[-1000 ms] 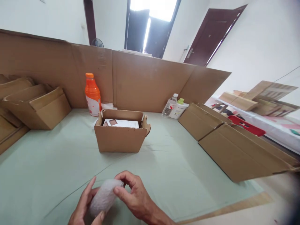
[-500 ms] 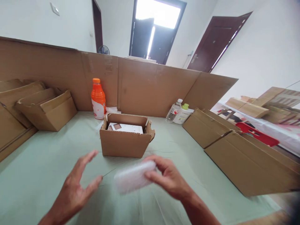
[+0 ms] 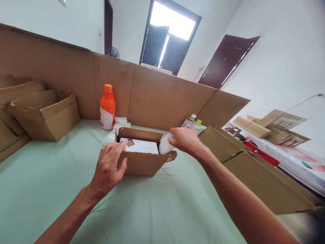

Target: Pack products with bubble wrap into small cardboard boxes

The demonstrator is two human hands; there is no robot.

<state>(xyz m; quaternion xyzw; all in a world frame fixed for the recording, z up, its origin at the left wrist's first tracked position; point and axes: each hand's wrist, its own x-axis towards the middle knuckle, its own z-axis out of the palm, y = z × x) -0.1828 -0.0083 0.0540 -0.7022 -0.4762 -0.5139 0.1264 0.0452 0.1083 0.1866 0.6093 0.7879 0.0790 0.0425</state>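
A small open cardboard box (image 3: 142, 164) stands on the green cloth in front of me, with a white box (image 3: 144, 146) lying inside it. My right hand (image 3: 185, 139) grips a whitish folded piece of bubble wrap (image 3: 165, 145), its lower end down in the gap between the white box and the right end of the cardboard box. At the left end, my left hand (image 3: 110, 166) is open, thumb apart from the fingers, its fingertips over the near left rim. Whether they touch the box I cannot tell.
An orange bottle (image 3: 107, 108) stands behind the box beside some clear plastic wrap (image 3: 122, 124). A clear bottle (image 3: 190, 121) and a green-capped white bottle (image 3: 198, 126) sit at the back right. Cardboard boxes (image 3: 61, 118) line the left, more (image 3: 261, 179) the right. A cardboard wall (image 3: 162, 96) closes the back.
My right hand has carried the bubble wrap up and forward into the right end of the cardboard box. My left hand has moved right and forward to the box's left end.
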